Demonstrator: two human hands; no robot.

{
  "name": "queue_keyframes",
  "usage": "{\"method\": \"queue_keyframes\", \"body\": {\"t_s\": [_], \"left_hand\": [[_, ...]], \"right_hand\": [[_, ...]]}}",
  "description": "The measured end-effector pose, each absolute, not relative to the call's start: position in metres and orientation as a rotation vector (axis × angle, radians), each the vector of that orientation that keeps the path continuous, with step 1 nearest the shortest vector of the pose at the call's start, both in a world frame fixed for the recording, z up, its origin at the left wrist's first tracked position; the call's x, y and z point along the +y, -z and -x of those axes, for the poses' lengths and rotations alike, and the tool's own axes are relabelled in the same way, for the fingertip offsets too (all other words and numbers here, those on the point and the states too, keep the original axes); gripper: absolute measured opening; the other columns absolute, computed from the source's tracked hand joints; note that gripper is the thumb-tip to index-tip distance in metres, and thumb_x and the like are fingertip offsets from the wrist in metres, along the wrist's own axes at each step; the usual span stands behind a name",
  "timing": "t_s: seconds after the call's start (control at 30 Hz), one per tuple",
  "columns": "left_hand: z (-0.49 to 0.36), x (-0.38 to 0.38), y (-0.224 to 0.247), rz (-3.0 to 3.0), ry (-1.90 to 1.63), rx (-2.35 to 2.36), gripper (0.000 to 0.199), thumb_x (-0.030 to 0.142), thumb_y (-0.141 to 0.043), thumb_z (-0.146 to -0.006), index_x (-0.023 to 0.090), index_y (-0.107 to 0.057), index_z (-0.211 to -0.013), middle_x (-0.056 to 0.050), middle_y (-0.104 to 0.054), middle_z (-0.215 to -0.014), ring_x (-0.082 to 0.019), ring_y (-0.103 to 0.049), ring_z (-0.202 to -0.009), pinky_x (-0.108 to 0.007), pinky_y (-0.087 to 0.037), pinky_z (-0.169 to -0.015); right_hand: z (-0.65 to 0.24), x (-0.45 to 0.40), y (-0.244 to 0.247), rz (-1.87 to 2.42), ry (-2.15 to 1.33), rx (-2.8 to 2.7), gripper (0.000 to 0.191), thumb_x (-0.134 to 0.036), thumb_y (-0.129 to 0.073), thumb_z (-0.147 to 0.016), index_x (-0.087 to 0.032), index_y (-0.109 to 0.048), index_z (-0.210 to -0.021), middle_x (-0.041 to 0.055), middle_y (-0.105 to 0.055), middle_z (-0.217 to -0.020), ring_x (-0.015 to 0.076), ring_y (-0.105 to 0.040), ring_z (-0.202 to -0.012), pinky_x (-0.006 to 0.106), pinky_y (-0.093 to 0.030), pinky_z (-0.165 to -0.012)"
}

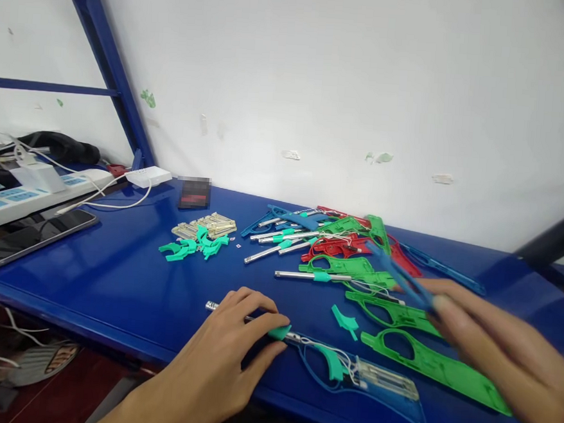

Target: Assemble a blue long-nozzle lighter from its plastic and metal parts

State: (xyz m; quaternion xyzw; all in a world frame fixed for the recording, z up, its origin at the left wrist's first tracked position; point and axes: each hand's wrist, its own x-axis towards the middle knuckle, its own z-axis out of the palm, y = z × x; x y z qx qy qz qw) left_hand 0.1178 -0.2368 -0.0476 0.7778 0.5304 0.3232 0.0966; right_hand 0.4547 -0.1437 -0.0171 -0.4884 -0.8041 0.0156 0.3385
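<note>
Presently, left hand: you're pinching the slippery-looking tube by its teal clip.
Right hand: you're pinching a probably light, stiff blue piece.

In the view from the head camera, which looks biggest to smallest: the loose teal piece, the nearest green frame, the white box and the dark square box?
1. Green frame, clearly largest
2. White box and dark square box: too alike to rank
3. Loose teal piece, smallest, despite lying nearer than both boxes
</note>
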Motion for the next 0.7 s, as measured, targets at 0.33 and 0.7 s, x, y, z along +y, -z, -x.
{"method": "queue_keyframes", "body": {"t_s": [0.33,0.7], "left_hand": [[-0.115,-0.233,0.048,-2.159,-1.012,1.505,0.017,0.021,-0.064,-0.108,0.032,-0.073,-0.116,0.0,-0.071,-0.113,-0.02,-0.07,-0.105,-0.034,-0.06,-0.094],[-0.116,-0.239,0.041,-2.116,-0.929,1.547,0.015,0.021,-0.058,-0.108,0.03,-0.068,-0.114,0.0,-0.069,-0.116,-0.021,-0.069,-0.108,-0.038,-0.059,-0.098]], "right_hand": [[-0.402,-0.175,0.052,0.957,0.277,-2.412,0.047,-0.061,-0.043,-0.112,-0.037,-0.076,-0.136,0.0023,-0.086,-0.112,0.0259,-0.086,-0.093,0.032,-0.068,-0.059],[-0.401,-0.18,0.067,0.939,0.372,-2.359,0.049,-0.059,-0.038,-0.114,-0.035,-0.076,-0.134,0.0032,-0.084,-0.111,0.0243,-0.083,-0.099,0.032,-0.065,-0.065]]}}
